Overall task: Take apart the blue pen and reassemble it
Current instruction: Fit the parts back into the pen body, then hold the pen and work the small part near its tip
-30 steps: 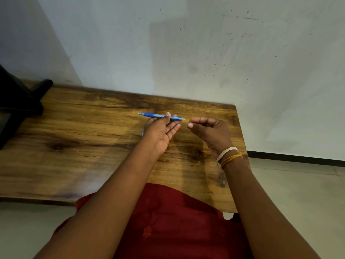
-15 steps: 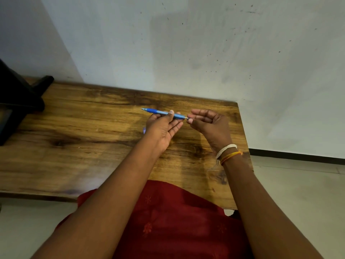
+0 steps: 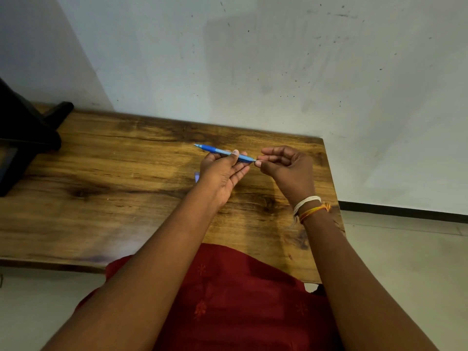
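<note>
Since a second ago, right hand (image 3: 286, 171) has closed the gap to the slim blue plastic pen (image 3: 222, 152); its thumb and forefinger tips now pinch the pen's right end, other fingers curled in. Half a second ago it was already at that end; little change since. Left hand (image 3: 222, 173) grasps the pen mid-barrel, thumb across the top, fingers underneath. Pen is held above the wooden plank table (image 3: 101, 186), nearly level, left tip slightly higher and pointing left toward the dark object (image 3: 22, 138) at the table's far left edge. A small blue piece (image 3: 197, 176) shows just beside the left hand, on the table; what it is cannot be told. White and orange thread bands (image 3: 310, 207) circle the right wrist. Red cloth (image 3: 228, 300) covers the lap below the table edge.
</note>
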Tool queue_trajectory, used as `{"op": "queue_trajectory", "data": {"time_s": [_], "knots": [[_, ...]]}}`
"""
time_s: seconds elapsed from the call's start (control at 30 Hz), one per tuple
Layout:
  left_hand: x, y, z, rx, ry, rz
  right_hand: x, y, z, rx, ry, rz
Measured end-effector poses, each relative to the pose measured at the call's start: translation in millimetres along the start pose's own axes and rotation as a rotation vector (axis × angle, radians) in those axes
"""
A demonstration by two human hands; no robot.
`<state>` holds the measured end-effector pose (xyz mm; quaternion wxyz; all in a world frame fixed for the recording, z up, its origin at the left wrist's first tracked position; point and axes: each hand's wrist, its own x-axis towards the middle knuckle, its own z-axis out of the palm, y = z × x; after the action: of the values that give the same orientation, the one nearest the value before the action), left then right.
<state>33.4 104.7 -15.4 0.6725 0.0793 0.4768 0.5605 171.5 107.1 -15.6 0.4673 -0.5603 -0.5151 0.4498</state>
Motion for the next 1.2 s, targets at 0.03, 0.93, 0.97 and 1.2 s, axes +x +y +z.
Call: {"op": "queue_trajectory", "data": {"time_s": [0.03,0.93,0.97,1.2], "knots": [[-1,0,1,-0.006,-0.003,-0.005,0,0,0,0.006,-0.003,0.004],[-12,-3,8,0.068,-0.075,-0.027,-2,-1,6,0.399,-0.021,0.235],[-12,-1,8,0.095,-0.08,-0.025,-1,-3,5,0.458,0.008,0.258],[-2,17,-7,0.203,0.103,0.061,5,-4,-5,0.699,0.119,0.341]]}}
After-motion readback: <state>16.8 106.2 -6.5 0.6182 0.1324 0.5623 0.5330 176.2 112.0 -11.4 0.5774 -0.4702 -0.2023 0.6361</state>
